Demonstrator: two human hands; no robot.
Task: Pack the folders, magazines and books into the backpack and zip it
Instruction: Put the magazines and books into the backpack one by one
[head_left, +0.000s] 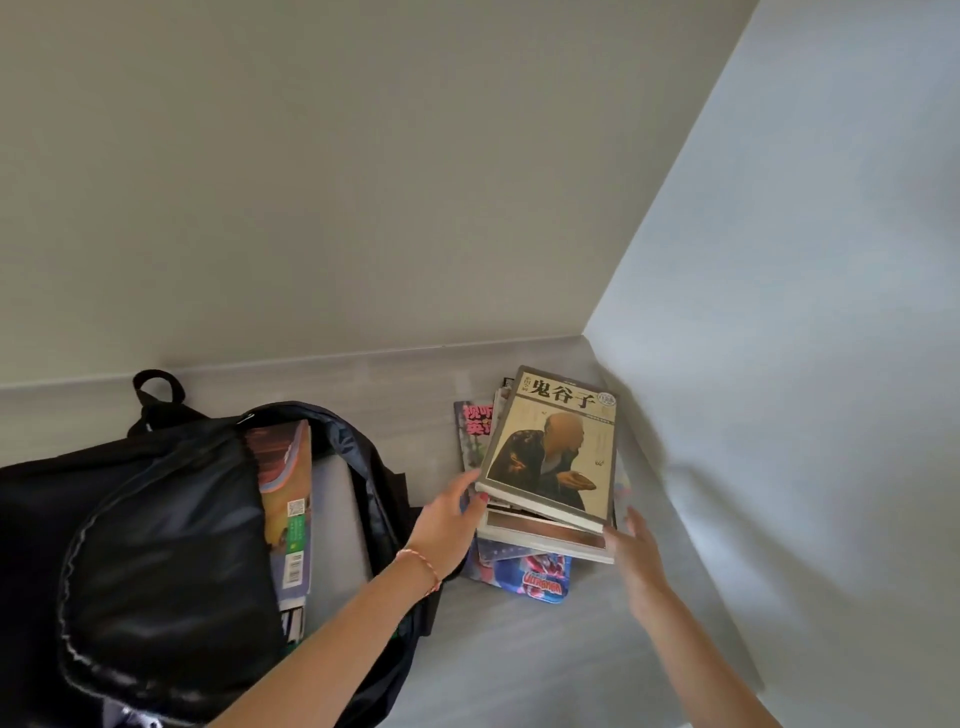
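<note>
One black backpack (171, 530) lies open on the left of the grey table (519, 649), with at least two magazines (288, 499) poking out. To its right sits one pile (524, 540) of books and magazines. Two hands reach for it. The left hand (449, 525) grips the top book (553, 449) at its near left corner. The right hand (631, 551) touches the pile's near right corner, fingers straight.

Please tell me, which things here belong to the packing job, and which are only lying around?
For the job: black backpack, open; magazines already inside; stack of books beside it; left hand and right hand at the stack's sides.

Only around: grey surface; walls.
</note>
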